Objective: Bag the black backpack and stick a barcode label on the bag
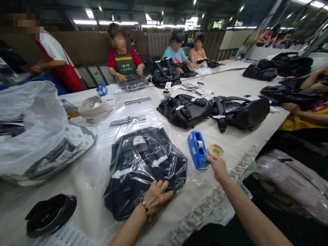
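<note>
A black bag in a clear plastic sleeve (pixel 143 164) lies on the table in front of me. My left hand (pixel 156 196) rests flat on its near edge, fingers spread and pressing the plastic. My right hand (pixel 216 167) reaches to the front end of a blue tape dispenser (pixel 196 149), fingertips pinched at its cutter. What they hold, if anything, is too small to see. A small round tin (pixel 215 150) stands just right of the dispenser.
Two unwrapped black bags (pixel 184 110) (pixel 241 112) lie further back. A heap of clear plastic bags (pixel 33 126) fills the left. A black round object (pixel 50 214) sits near left. Other people work around the long table (pixel 241 140); someone's arm (pixel 302 111) is at right.
</note>
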`<state>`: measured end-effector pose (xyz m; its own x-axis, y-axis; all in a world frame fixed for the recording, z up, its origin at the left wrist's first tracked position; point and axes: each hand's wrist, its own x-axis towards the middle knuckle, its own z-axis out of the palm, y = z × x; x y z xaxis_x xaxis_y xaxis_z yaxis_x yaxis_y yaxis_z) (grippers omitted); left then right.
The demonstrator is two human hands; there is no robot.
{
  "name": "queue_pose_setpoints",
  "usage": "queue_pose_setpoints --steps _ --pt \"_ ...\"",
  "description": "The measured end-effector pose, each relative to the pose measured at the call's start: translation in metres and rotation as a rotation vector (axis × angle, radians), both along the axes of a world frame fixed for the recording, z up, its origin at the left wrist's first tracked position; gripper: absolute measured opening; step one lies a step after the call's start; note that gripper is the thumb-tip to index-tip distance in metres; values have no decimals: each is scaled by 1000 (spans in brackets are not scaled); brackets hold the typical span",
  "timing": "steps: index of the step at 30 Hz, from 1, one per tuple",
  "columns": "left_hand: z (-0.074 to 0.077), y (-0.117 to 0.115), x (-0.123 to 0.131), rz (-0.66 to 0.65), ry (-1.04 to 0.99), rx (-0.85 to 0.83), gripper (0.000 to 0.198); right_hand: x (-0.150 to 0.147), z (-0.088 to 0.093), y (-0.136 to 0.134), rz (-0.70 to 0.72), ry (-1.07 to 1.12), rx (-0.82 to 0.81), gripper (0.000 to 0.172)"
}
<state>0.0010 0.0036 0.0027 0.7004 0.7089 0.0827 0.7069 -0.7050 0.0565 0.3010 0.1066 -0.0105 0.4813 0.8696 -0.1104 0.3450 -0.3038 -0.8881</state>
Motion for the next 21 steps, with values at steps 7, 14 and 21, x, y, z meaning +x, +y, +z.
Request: queue_pose_setpoints --steps 7,14,21 --pt "-1 0 0 -5 -2 10 24 -2 -1 -62 37 46 5 37" --pt "2 0 2 7 37 -1 23 9 -30 -54 142 -77 -30 36" --pt "8 1 2 -8 58 -57 24 17 5 -86 378 -341 130 28"
